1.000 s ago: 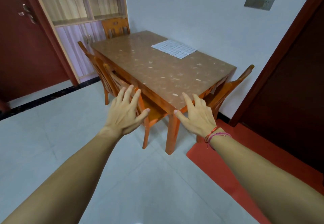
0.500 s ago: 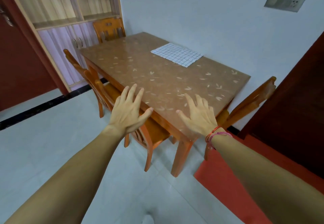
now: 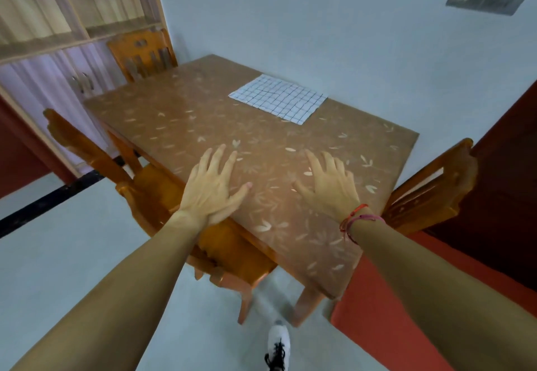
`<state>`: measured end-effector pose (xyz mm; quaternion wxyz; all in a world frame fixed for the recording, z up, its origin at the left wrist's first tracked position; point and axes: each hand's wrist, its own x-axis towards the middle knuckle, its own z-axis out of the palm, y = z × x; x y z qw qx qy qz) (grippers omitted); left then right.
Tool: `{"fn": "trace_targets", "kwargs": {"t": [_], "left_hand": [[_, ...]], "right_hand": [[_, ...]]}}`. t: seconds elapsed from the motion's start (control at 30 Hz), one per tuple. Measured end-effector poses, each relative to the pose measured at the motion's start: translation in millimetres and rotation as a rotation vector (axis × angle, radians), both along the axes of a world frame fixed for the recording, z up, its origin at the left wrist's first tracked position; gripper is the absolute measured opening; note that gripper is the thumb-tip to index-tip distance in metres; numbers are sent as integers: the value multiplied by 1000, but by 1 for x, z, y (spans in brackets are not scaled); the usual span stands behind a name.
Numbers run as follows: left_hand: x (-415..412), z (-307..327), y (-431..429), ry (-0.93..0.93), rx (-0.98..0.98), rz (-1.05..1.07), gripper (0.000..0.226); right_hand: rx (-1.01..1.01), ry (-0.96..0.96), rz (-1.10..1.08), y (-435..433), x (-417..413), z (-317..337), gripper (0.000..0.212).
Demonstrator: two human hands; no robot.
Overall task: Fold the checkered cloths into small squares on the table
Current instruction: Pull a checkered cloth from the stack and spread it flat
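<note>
Pale floor tiles (image 3: 58,254) fill the lower left of the frame. One white shoe (image 3: 278,340) shows at bottom centre.

- Change: the table looms larger than a second ago, so the person has walked up to it.
- Left hand (image 3: 212,190) and right hand (image 3: 328,184) sat over floor and chair a second ago. They now sit over the near part of the tabletop (image 3: 180,126), at frame centre.
- Both hands have fingers spread, palms down, and hold nothing. Cannot tell whether they touch the surface.
- Checkered cloth (image 3: 279,98) lies flat and unfolded at upper centre, on the far side by the wall (image 3: 319,21). It is well apart from both hands and in the same spot as before. Only one cloth is visible.

Judgement: the approach is nearly done and folding is not yet begun. Next comes a reach across to the cloth.
</note>
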<state>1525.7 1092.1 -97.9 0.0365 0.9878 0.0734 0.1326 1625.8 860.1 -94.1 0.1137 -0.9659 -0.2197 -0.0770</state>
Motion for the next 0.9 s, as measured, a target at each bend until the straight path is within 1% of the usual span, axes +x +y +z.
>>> {"fn": "trace_targets", "kwargs": {"t": [0.2,0.5,0.7,0.9], "left_hand": [[78,-15,25,54,-45,2,79],[203,-21,44,117,-57,-23,82],[256,-25,48,141,-54,-41,84],[290,-35,60,156,-38,-99,78]], "right_hand": [[26,-12,-5,26,85,-17,71],[66,60,-32,49,203,-30,67],[15,108,-44,55,246,-38,73],[-21,107,-84,62,267,-46,74]]}}
